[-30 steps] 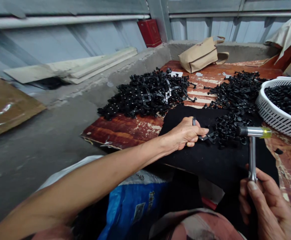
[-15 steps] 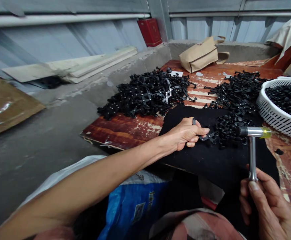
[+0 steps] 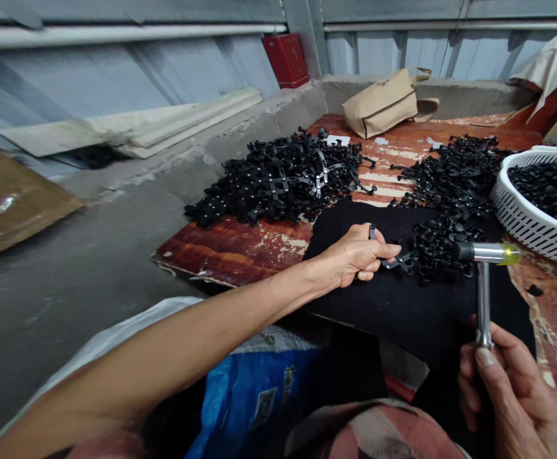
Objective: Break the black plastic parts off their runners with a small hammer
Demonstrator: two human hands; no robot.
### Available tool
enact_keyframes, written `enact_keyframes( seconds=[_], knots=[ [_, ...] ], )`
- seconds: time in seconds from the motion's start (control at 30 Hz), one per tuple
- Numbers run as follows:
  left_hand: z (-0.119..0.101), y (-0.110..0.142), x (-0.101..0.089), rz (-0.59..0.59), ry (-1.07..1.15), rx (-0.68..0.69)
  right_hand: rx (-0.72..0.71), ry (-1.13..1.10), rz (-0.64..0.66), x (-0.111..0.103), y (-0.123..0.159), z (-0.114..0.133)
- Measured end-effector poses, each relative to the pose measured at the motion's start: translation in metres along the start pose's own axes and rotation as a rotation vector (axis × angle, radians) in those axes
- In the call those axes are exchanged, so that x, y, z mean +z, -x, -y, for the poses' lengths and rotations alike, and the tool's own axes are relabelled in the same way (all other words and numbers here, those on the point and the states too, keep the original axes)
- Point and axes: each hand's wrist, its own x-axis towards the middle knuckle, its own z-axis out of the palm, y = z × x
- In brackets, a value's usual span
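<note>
My left hand (image 3: 362, 254) is closed on a black jointed linkage (image 3: 400, 261), with one link poking up above the fist and the rest reaching out to the right. It is over a black cloth (image 3: 355, 299) on the worn wooden table. Wrapped round a mallet (image 3: 484, 287) is my right hand (image 3: 512, 389). The mallet stands upright, its metal head tipped black on the left and clear yellow on the right. Beyond the linkage, close to the mallet head, lies a small heap of black round-headed caps (image 3: 443, 245).
A big heap of black linkages (image 3: 278, 178) covers the table's left; another pile (image 3: 455, 172) lies at the back right. A white slotted basket (image 3: 536, 220) holds black caps. A beige bag (image 3: 383, 105) rests at the back. The blue sack (image 3: 245, 389) is below the table edge.
</note>
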Motion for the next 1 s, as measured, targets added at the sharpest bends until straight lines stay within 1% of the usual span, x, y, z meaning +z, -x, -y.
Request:
enact_keyframes(
  seconds=[0.2, 0.3, 0.37, 0.4, 0.43, 0.47, 0.53, 0.6, 0.63, 0.7, 0.77, 0.83, 0.87, 0.93, 0.97, 1.0],
  knots=[
    [0.002, 0.002, -0.001, -0.003, -0.048, 0.039, 0.017, 0.033, 0.037, -0.002, 0.002, 0.0],
    [0.002, 0.0, -0.001, -0.016, -0.059, 0.041, -0.025, 0.147, 0.089, -0.012, -0.002, -0.004],
    [0.003, -0.002, -0.001, -0.011, -0.065, 0.061, -0.147, 0.328, 0.178, -0.022, -0.008, -0.006],
    [0.004, -0.003, -0.002, -0.004, -0.068, 0.073, -0.251, 0.445, 0.23, -0.027, -0.012, -0.007],
    [0.005, -0.004, -0.002, 0.003, -0.07, 0.087, -0.384, 0.56, 0.285, -0.032, -0.016, -0.007],
    [0.006, -0.006, -0.003, 0.01, -0.07, 0.1, -0.526, 0.669, 0.31, -0.035, -0.02, -0.005],
    [0.009, -0.008, -0.004, 0.026, -0.062, 0.12, -0.796, 0.831, 0.309, -0.036, -0.025, 0.001],
    [0.011, -0.009, -0.004, 0.047, -0.048, 0.14, -0.977, 0.921, 0.264, -0.033, -0.029, 0.009],
    [0.012, -0.009, -0.004, 0.049, -0.046, 0.141, -1.032, 0.953, 0.251, -0.031, -0.03, 0.013],
    [0.011, -0.008, -0.003, 0.029, -0.054, 0.122, -1.089, 1.059, 0.268, -0.028, -0.033, 0.019],
    [0.008, -0.005, 0.0, 0.01, -0.062, 0.1, -1.079, 1.168, 0.335, -0.027, -0.035, 0.023],
    [0.005, -0.003, 0.001, 0.001, -0.068, 0.083, -1.091, 1.17, 0.353, -0.028, -0.033, 0.027],
    [0.004, -0.003, 0.001, 0.002, -0.075, 0.076, -1.118, 1.136, 0.318, -0.028, -0.031, 0.028],
    [0.004, -0.004, 0.001, -0.012, -0.1, 0.058, -1.189, 1.084, 0.193, -0.028, -0.026, 0.031],
    [0.005, -0.005, 0.0, -0.016, -0.113, 0.055, -1.202, 1.102, 0.134, -0.027, -0.024, 0.031],
    [0.006, -0.006, -0.001, -0.011, -0.12, 0.057, -1.191, 1.151, 0.116, -0.027, -0.024, 0.031]
  ],
)
